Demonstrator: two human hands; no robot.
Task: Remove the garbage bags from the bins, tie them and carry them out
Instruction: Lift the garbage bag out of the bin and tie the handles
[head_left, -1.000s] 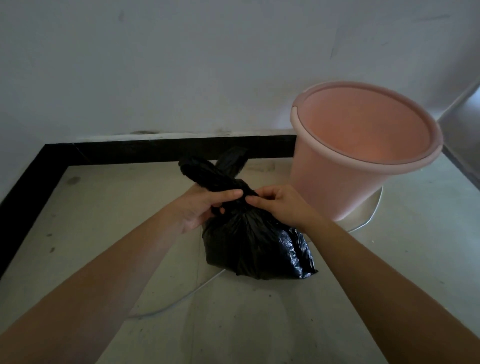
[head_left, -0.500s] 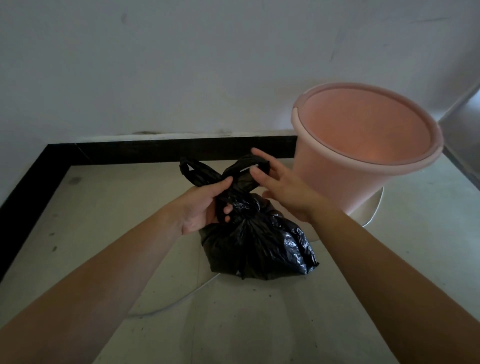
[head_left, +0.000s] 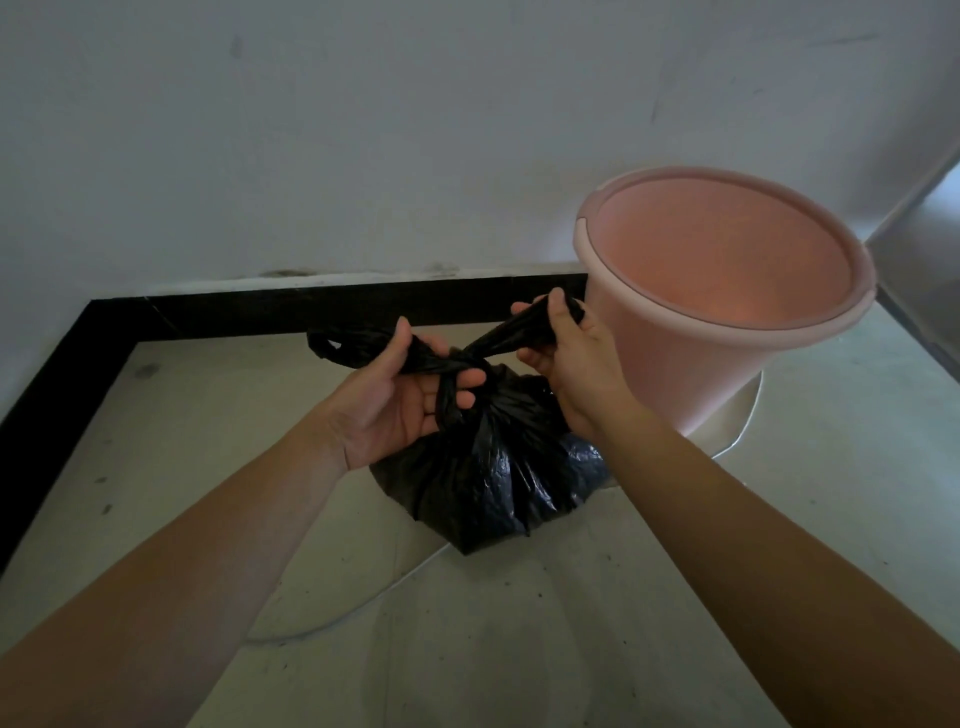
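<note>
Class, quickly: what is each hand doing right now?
Left hand: closed, gripping one twisted end of the bag.
Right hand: closed, gripping the other end.

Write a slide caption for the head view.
Left hand and right hand pull apart the twisted ends of a black garbage bag, knotting it beside a pink bin.

A glossy, crinkled black garbage bag (head_left: 488, 467) sits bulging at the centre of the frame. Its two top ends are crossed in a knot and stretched out to left and right. Just right of it, in the upper right, stands the round pink bin (head_left: 685, 374), upright and unlined.
</note>
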